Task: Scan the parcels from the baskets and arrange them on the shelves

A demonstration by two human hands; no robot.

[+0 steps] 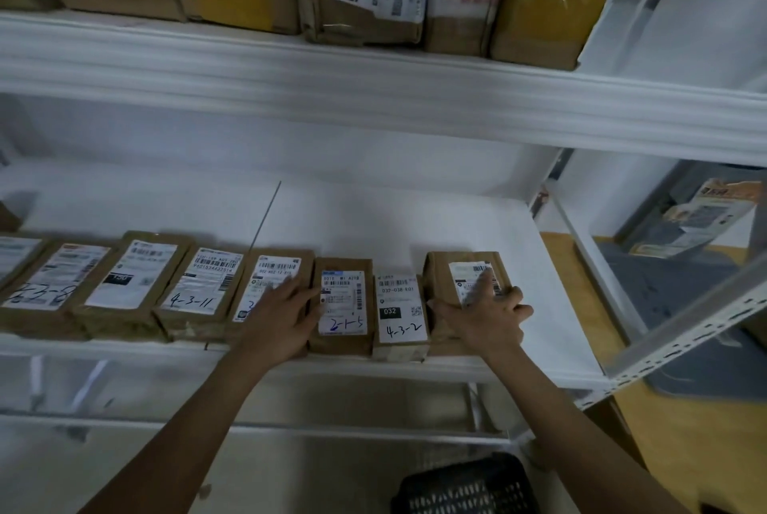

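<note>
Middle shelf, parcels standing in one row along its front edge. Right hand was clamped on the end parcel: thumb on its left face, outer fingers curled over the right edge, index finger laid along the label. Left hand lay flat with fingers straight on the fifth parcel, pressing, not gripping. Between the two hands stood the parcel marked 2-1-5 and the white parcel marked 4-3-2. The end parcel touched the white parcel, or nearly so; the thumb hid the seam. Judged step: seating the end parcel into the row. To do it well, slide it left until flush, keep the label facing up and readable, line its front with its neighbours, and let the left hand brace the row so nothing shunts sideways. Front edges sat close to the shelf lip, so push back rather than pull forward. Open board lay behind the row and to the right, up to the slotted post. The upper shelf beam overhung, limiting lift. Black basket sat below, near the right forearm.
</note>
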